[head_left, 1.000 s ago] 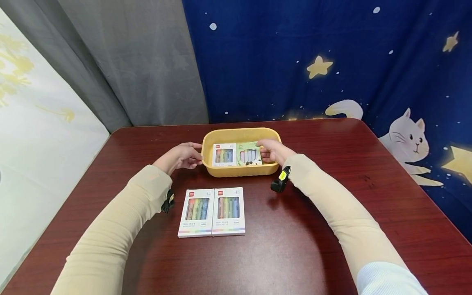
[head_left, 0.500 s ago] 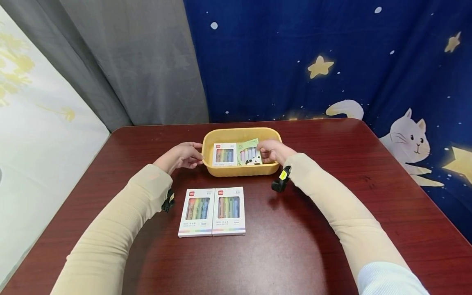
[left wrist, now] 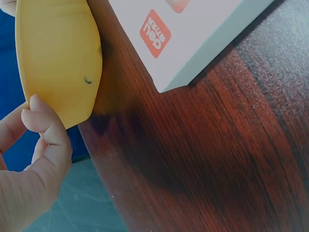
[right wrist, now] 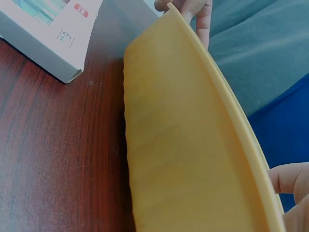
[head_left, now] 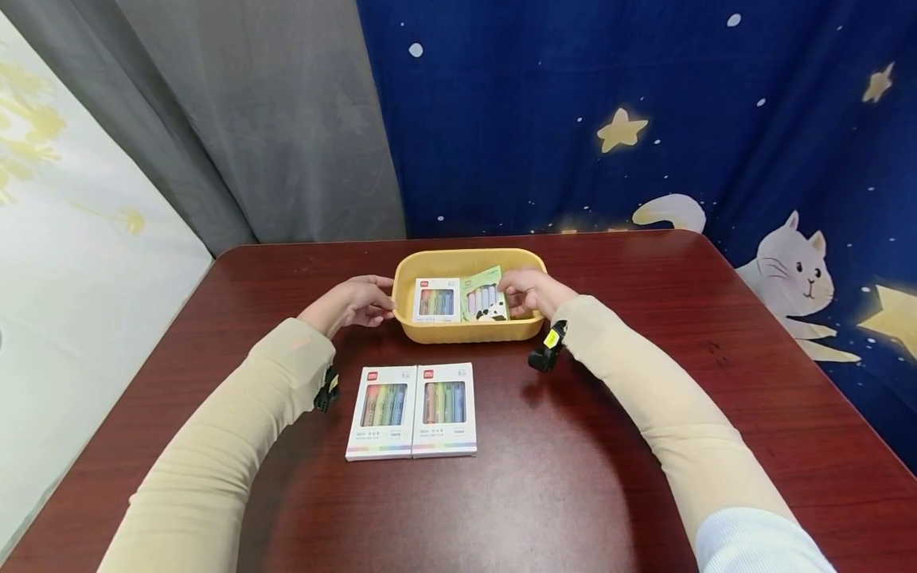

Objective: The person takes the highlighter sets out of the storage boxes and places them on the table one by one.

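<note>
Green panda box [head_left: 481, 298] has tilted since a second ago, its top right corner now higher, inside the yellow tub [head_left: 469, 333] beside a white box [head_left: 437, 302]. Glossy red-brown wood-grain table [head_left: 544, 493], grey curtain [head_left: 279, 119] and starry blue curtain [head_left: 516, 127] with a white cat [head_left: 791, 270] behind. Nearer us, two more white boxes [head_left: 444, 444] sit side by side; I can read "deli" on a red logo [left wrist: 155, 34], plus a "6". Green one's got markers in its window and a panda. Right hand [head_left: 528, 293] pinches its edge, left hand [head_left: 351, 304] the tub's rim.

Two boxes [head_left: 444, 439] lie before a tub [head_left: 469, 333] containing two packs [head_left: 437, 301].
</note>
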The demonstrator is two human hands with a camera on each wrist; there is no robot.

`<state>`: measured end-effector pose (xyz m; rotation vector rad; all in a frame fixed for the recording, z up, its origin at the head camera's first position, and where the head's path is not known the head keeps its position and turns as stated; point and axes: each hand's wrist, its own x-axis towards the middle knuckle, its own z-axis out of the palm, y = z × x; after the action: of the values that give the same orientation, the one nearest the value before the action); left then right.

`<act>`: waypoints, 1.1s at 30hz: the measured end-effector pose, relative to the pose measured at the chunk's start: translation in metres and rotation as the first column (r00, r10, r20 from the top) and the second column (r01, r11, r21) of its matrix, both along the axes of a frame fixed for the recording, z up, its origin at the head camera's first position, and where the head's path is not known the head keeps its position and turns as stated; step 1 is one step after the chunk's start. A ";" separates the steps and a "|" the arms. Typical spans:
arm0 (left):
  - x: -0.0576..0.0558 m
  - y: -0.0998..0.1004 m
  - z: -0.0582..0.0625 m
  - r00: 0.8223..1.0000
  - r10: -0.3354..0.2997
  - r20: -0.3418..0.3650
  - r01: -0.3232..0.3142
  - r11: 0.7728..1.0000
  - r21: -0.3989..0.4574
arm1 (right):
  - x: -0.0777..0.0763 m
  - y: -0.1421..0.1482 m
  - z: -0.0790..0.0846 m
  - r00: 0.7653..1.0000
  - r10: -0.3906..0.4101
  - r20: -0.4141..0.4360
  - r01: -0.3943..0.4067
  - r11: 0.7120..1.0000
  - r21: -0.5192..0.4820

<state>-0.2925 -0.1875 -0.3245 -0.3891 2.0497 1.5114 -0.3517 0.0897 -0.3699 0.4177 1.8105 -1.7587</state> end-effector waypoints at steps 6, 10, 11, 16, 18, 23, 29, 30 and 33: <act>0.000 0.000 -0.001 1.000 0.001 0.004 -0.001 1.000 0.008 | -0.009 0.004 -0.002 0.998 0.035 -0.043 -0.035 0.999 0.011; -0.001 -0.001 -0.001 1.000 -0.006 0.004 0.006 1.000 0.014 | -0.004 0.002 0.007 0.998 0.021 -0.056 -0.020 1.000 0.012; -0.001 -0.001 -0.001 1.000 -0.005 0.005 0.004 1.000 0.016 | -0.002 0.001 0.010 0.998 0.015 -0.055 -0.014 1.000 0.008; 0.000 0.000 -0.001 1.000 0.007 0.007 -0.007 1.000 0.018 | 0.005 0.005 0.023 0.998 0.002 -0.055 -0.004 0.999 -0.036; 0.001 0.000 -0.001 1.000 0.012 0.008 -0.012 1.000 0.017 | 0.008 0.007 0.028 0.998 0.000 -0.061 -0.003 0.999 -0.050; 0.001 0.001 0.000 1.000 0.014 0.011 -0.015 1.000 0.013 | 0.016 0.013 0.041 0.998 -0.009 -0.065 0.004 0.997 -0.072; 0.002 0.000 0.000 1.000 0.016 0.013 -0.017 1.000 0.020 | 0.028 0.021 0.055 0.996 -0.018 -0.089 0.007 0.993 -0.116; 0.002 0.000 0.000 1.000 0.018 0.014 -0.018 1.000 0.023 | 0.029 0.023 0.056 0.996 -0.014 -0.093 0.002 0.992 -0.124; 0.001 -0.001 0.000 1.000 0.022 0.016 -0.022 0.999 0.031 | 0.031 0.028 0.059 0.994 -0.011 -0.104 -0.004 0.990 -0.142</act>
<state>-0.2914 -0.1885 -0.3249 -0.4114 2.0137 1.5470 -0.3209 0.1178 -0.3112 0.2762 1.7413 -1.9303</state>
